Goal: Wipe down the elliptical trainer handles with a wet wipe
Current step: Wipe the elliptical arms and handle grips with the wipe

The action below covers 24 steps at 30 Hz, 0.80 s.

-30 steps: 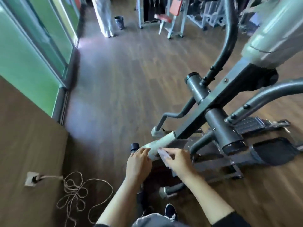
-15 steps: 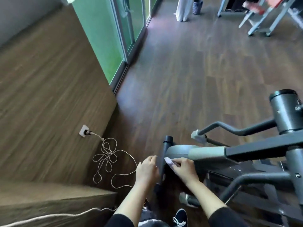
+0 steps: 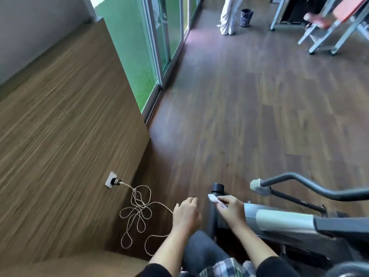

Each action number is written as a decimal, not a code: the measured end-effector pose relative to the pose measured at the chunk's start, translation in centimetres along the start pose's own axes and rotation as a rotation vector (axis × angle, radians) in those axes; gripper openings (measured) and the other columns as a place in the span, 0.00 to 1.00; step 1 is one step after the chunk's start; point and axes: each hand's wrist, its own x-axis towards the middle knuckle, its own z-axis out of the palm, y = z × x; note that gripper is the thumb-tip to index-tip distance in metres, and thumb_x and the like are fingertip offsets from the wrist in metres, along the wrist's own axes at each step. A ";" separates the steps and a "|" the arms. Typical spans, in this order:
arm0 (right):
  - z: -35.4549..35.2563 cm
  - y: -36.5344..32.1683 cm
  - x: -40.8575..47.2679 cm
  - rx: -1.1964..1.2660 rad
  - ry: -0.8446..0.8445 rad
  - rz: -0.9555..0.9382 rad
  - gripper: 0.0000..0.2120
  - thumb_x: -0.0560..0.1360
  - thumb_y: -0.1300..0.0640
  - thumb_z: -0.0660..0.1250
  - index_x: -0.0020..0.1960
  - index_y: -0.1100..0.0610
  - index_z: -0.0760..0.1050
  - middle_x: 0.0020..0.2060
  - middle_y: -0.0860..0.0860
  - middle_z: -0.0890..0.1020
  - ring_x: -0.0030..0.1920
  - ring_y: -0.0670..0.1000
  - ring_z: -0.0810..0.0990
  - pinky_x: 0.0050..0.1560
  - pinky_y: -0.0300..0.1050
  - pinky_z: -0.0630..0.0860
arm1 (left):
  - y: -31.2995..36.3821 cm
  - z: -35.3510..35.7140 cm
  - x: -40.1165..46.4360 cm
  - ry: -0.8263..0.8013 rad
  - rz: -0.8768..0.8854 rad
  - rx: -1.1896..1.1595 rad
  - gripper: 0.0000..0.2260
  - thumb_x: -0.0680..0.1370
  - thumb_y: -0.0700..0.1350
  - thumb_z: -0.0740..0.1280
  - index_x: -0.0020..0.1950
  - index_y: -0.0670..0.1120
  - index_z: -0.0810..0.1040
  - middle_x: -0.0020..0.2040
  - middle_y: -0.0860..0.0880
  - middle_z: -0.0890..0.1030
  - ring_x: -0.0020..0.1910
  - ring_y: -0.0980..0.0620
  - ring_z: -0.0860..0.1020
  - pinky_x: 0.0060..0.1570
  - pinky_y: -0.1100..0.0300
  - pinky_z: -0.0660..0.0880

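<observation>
The elliptical trainer [image 3: 283,220] fills the lower right, its grey and silver frame running left to a black cross bar with a round end cap [image 3: 218,188]. My right hand [image 3: 232,211] pinches a small white wet wipe [image 3: 214,199] just above the frame's left end, beside the black bar. My left hand [image 3: 186,214] hovers a little to the left with fingers loosely curled and nothing in it. The trainer's handles lie outside the view; only a dark curved bar [image 3: 311,187] shows at right.
A tangled white cable [image 3: 137,212] lies on the wood floor, plugged into a wall socket [image 3: 111,179]. A wood-panelled wall and green glass doors [image 3: 151,56] run along the left. A weight bench [image 3: 335,23], a dark bin [image 3: 246,18] and a person's white trousers [image 3: 229,15] stand far back.
The camera has swung left and down, so the trainer's upper parts left the view. My left hand has come off the frame and drawn apart from my right hand, which keeps the wipe.
</observation>
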 end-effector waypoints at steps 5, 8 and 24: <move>0.7 -1.7 4.9 -0.008 0.043 0.011 0.09 0.66 0.70 0.70 0.43 0.61 0.84 0.42 0.56 0.85 0.45 0.54 0.82 0.42 0.31 0.64 | -0.6 -2.4 5.5 -0.050 0.066 0.054 0.21 0.77 0.44 0.57 0.70 0.48 0.68 0.70 0.51 0.70 0.67 0.48 0.71 0.65 0.52 0.66; 1.3 -2.7 9.1 -0.008 0.054 0.038 0.09 0.66 0.68 0.71 0.42 0.59 0.84 0.41 0.54 0.85 0.44 0.54 0.81 0.41 0.31 0.63 | -0.5 -4.0 9.8 -0.050 0.100 0.083 0.17 0.78 0.45 0.56 0.67 0.48 0.70 0.68 0.51 0.72 0.67 0.49 0.71 0.62 0.53 0.67; -3.0 -9.7 34.2 0.150 0.187 0.175 0.20 0.61 0.44 0.61 0.38 0.57 0.84 0.36 0.51 0.82 0.37 0.51 0.79 0.38 0.39 0.71 | 5.9 -18.3 35.6 -0.138 0.293 0.159 0.22 0.77 0.43 0.58 0.71 0.50 0.67 0.69 0.50 0.72 0.67 0.47 0.71 0.64 0.53 0.66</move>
